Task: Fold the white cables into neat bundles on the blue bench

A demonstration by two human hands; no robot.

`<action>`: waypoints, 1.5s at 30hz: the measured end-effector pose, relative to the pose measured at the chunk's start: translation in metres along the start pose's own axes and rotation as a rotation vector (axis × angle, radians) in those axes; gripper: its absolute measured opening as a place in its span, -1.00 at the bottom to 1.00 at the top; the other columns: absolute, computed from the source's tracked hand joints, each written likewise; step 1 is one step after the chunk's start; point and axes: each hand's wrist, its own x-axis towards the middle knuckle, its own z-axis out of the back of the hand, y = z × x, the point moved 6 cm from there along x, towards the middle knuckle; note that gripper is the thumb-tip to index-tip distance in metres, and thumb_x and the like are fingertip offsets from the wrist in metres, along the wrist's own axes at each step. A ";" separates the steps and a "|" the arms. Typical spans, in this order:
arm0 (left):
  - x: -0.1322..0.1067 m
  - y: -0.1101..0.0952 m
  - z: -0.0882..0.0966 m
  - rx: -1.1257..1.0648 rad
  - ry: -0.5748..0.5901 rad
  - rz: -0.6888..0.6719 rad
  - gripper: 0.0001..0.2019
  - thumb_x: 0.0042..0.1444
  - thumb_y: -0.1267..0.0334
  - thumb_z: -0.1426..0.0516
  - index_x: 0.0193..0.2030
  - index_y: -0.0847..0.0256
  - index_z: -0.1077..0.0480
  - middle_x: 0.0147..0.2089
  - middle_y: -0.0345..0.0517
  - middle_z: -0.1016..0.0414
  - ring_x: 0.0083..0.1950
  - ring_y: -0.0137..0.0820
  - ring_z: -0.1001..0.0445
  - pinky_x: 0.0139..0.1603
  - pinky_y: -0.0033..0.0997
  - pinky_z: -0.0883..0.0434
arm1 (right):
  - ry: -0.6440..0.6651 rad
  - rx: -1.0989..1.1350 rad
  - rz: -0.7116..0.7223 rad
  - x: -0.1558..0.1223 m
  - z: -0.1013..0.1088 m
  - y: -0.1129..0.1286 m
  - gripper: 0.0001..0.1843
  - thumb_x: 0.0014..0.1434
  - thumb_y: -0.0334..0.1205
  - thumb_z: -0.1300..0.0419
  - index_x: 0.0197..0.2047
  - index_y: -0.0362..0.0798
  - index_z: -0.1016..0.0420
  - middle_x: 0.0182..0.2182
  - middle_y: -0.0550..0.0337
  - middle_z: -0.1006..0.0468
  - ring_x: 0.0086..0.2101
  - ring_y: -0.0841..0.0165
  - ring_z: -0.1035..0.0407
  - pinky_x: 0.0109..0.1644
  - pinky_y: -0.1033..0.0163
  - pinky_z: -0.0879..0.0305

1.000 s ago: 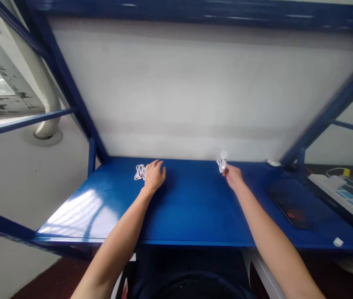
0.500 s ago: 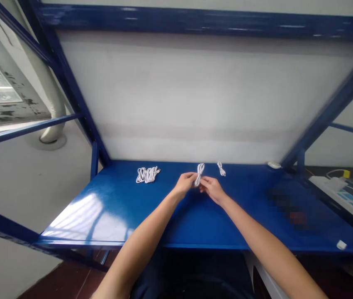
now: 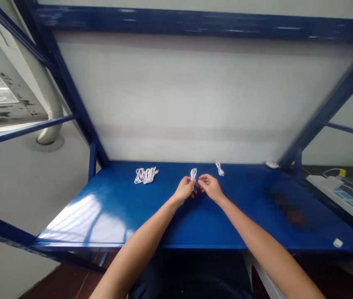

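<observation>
My left hand (image 3: 184, 190) pinches a small coiled white cable (image 3: 193, 174) above the middle of the blue shelf (image 3: 195, 216). My right hand (image 3: 211, 187) is right beside it, with its fingers curled toward the same cable and its fingertips at the lower end. A pile of coiled white cables (image 3: 145, 175) lies to the left near the back. One more coiled white cable (image 3: 219, 168) lies to the right of my hands, close to the back wall.
A white panel backs the shelf, framed by blue steel uprights. A small white object (image 3: 271, 165) sits at the back right corner. A white power strip (image 3: 338, 192) lies on the neighbouring surface to the right. A small white piece (image 3: 338, 243) rests at the front right edge.
My left hand left the pile on the left and came to the middle. My right hand brought a coiled cable from the back right, and both hands now meet on it.
</observation>
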 end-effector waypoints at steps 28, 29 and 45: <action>0.004 -0.003 -0.002 0.029 0.172 -0.136 -0.63 0.14 -0.12 -0.05 -0.31 0.18 -0.16 -0.59 -0.38 -0.18 -0.66 -0.61 -0.11 -0.69 -0.63 -0.02 | 0.250 0.175 -0.167 -0.003 -0.006 0.001 -0.76 -0.07 -0.12 -0.35 -0.36 -0.11 -0.55 -0.49 0.19 -0.51 -0.52 0.43 -0.38 -0.43 0.29 -0.38; 0.004 -0.004 -0.003 0.036 0.181 -0.165 -0.63 0.15 -0.13 -0.05 -0.30 0.18 -0.17 -0.59 -0.38 -0.19 -0.66 -0.61 -0.12 -0.68 -0.62 -0.04 | 0.251 0.234 -0.200 -0.003 -0.005 0.000 -0.75 -0.09 -0.14 -0.37 -0.36 -0.11 -0.55 -0.49 0.19 -0.51 -0.51 0.44 -0.38 -0.42 0.30 -0.38; 0.007 -0.010 0.000 0.093 0.184 -0.297 -0.63 0.17 -0.09 -0.04 -0.23 0.24 -0.27 -0.49 -0.25 -0.33 -0.53 -0.53 -0.32 -0.57 -0.57 -0.28 | 0.153 0.058 -0.003 -0.001 0.000 0.008 -0.67 -0.05 -0.02 -0.32 -0.33 -0.10 -0.46 -0.51 0.23 -0.48 -0.53 0.41 -0.40 -0.42 0.24 -0.41</action>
